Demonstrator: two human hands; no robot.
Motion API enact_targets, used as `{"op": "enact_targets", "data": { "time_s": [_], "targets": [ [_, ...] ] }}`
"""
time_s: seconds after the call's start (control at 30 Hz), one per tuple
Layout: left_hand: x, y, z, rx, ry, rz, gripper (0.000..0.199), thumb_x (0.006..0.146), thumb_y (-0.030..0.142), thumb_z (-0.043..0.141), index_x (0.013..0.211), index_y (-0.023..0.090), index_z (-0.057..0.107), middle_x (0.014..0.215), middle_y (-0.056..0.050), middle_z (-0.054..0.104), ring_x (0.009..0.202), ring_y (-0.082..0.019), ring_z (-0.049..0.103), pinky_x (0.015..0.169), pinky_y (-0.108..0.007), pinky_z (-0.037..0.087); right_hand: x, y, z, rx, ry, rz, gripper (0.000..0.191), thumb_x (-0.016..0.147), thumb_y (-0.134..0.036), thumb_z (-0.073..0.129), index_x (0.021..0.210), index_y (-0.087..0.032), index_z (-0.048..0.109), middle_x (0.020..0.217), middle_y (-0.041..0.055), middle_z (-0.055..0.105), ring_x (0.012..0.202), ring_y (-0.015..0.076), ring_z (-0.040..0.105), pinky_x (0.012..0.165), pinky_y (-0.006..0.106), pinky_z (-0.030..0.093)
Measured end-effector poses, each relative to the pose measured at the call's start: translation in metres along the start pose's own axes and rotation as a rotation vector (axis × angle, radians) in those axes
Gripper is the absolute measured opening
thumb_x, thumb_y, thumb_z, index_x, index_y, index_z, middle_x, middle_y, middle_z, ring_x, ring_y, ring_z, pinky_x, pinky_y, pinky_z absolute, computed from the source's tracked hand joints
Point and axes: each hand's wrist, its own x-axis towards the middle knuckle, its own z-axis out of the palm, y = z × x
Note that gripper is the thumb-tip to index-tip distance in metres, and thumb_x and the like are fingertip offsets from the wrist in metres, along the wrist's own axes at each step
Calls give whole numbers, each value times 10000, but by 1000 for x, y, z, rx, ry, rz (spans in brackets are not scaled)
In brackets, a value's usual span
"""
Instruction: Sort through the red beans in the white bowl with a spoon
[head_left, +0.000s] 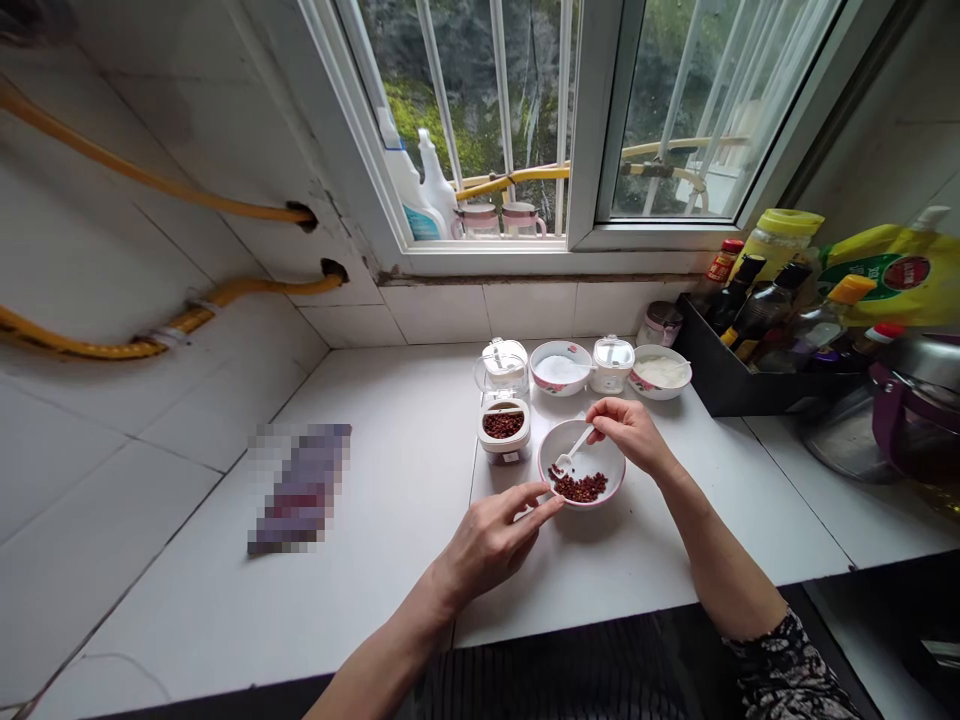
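Note:
In the head view, a white bowl with a pink rim stands on the counter with dark red-brown peppercorn-like grains in its bottom. My right hand pinches the handle of a small white spoon, its bowl end down by the grains. My left hand holds the near left of the bowl's rim with its fingertips; the underside of that hand is hidden. Just left of the bowl sits a white-framed seasoning jar, open and filled with the same dark grains.
Behind stand a bowl of white granules, a bowl of pale contents, and lidded jars. A black bin of bottles and a metal pot are at right. A blurred packet lies left.

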Motion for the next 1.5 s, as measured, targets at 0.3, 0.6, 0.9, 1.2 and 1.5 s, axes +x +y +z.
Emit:
{"op": "enact_targets", "data": {
  "time_s": [0.3,0.6,0.9,1.2,1.5],
  "targets": [
    [2,1,0,-7,4,0,318,944,51,447,1182,170,621,1076,-98,673,773,-107,681,661,-214,588,0,3,0,-41,30,26,114,638,-248,535,662,-184,627,507,-11,623,536,140,581,604,262,454],
    [2,1,1,-2,11,-1,317,949,65,444,1190,180,614,1076,-97,675,774,-109,686,659,-219,593,1,0,-2,15,29,43,120,619,-264,558,661,-178,631,496,-9,623,515,133,560,590,262,452],
    [0,0,1,1,-3,-6,347,948,64,439,1227,191,601,1089,-94,672,777,-107,686,662,-218,593,1,2,-1,8,23,39,113,622,-257,553,658,-183,631,498,-8,624,518,135,562,593,266,456],
    [1,0,1,-2,7,-2,317,945,56,448,1184,177,617,1082,-98,676,769,-107,683,660,-217,593,2,0,-1,47,19,58,110,613,-260,563,648,-180,631,482,-12,619,508,128,552,587,259,458],
    [0,0,1,-1,-1,-7,359,945,63,445,1240,198,598,1087,-93,674,787,-110,690,678,-223,601,3,1,-3,45,17,56,108,613,-254,563,645,-179,635,476,-12,620,500,129,549,580,263,458]
  ]
}}
